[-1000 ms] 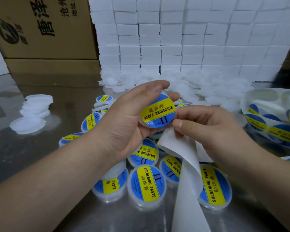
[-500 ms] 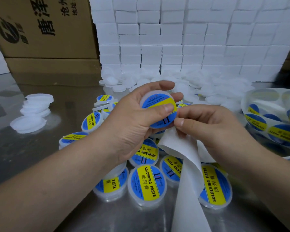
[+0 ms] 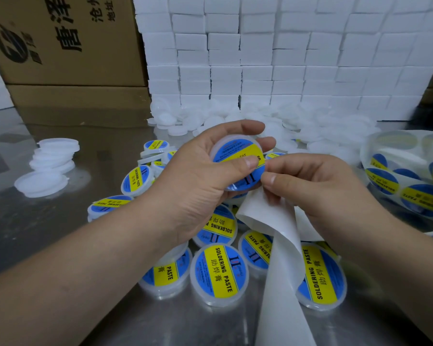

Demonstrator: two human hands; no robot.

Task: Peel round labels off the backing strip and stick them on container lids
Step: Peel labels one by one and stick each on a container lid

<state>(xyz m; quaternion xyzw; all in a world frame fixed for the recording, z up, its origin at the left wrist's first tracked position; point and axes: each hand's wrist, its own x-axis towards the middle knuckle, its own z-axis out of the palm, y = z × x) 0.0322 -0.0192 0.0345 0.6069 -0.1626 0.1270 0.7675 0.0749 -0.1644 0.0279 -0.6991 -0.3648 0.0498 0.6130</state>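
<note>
Bright and even, lit softly from above, with a cool cast. Only faint shadows on the steel bench (image 3: 48,233), plus dull reflections. Nearly blown out on the stacked white boxes (image 3: 285,58). Sharp on the near labelled lids (image 3: 219,273), softer toward the loose lid heap (image 3: 323,121) behind. Bent by the wide lens at the edges, visibly on the cardboard carton (image 3: 68,46).
</note>
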